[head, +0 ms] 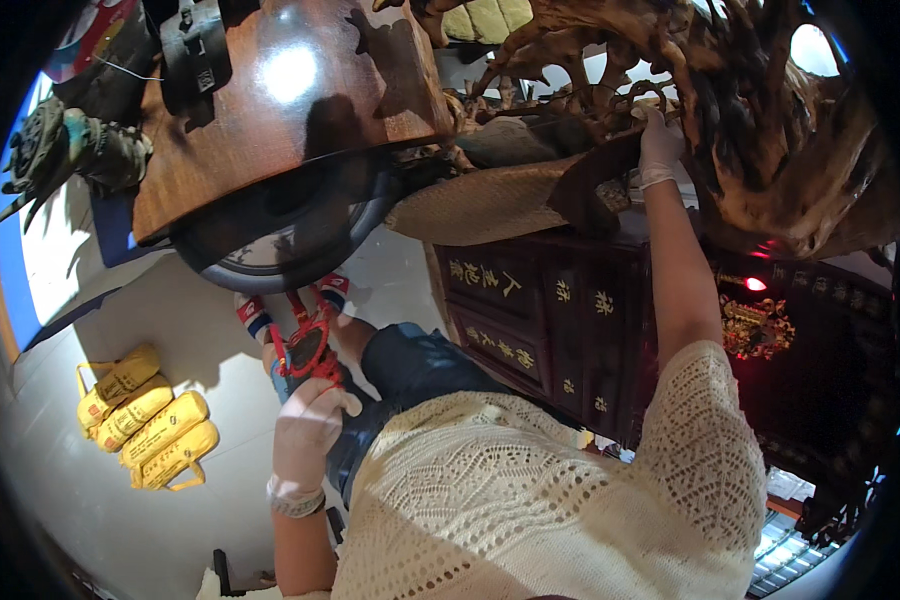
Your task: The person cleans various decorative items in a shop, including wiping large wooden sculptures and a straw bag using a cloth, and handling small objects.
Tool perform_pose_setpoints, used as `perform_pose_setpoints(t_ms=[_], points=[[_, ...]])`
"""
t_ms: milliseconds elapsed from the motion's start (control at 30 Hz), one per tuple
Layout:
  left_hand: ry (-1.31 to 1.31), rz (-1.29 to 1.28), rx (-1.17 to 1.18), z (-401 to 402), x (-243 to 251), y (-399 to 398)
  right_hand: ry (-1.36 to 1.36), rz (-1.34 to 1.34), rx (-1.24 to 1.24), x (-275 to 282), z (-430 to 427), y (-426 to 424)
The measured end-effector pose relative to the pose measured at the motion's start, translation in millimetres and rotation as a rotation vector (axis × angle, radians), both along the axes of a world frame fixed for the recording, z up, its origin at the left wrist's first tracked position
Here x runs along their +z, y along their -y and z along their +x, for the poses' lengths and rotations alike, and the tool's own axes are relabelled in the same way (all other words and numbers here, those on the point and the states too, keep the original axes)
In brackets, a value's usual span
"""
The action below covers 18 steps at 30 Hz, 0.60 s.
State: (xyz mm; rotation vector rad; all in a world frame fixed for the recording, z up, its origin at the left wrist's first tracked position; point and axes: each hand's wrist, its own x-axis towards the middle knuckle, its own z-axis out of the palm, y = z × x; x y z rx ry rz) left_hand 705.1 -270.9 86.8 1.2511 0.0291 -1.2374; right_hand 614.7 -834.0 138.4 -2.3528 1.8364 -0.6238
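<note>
My left hand (311, 427), in a thin pale glove, is closed on a red knotted cord ornament (311, 349) with a dark round piece. The ornament hangs in front of my lower legs. Up at the right, my gloved right hand (660, 142) reaches to a gnarled root-wood carving (765, 142). Its fingers are at a thin brown edge among the roots; whether they grip it is hidden. Below and left of that hand lie a curved dark brown piece (589, 184) and a woven straw-like piece (480, 202).
A polished wooden tabletop (270, 120) overhangs a large dark round object (285, 247) near my feet. Several yellow cloth bundles (150, 420) with writing lie on the pale floor. A dark red cabinet (555, 322) with gold characters stands on my right. A dragon-like carving (82, 154) juts out at left.
</note>
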Motion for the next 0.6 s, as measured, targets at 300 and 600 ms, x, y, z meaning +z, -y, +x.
perform_pose_setpoints(t_ms=[300,600], points=[[-0.375,0.007,-0.007,12,-38,-16,0.114,-0.207,-0.062,-5,39,17],[-0.450,0.158,-0.081,12,-63,1,0.214,-0.289,-0.119,-12,60,35]])
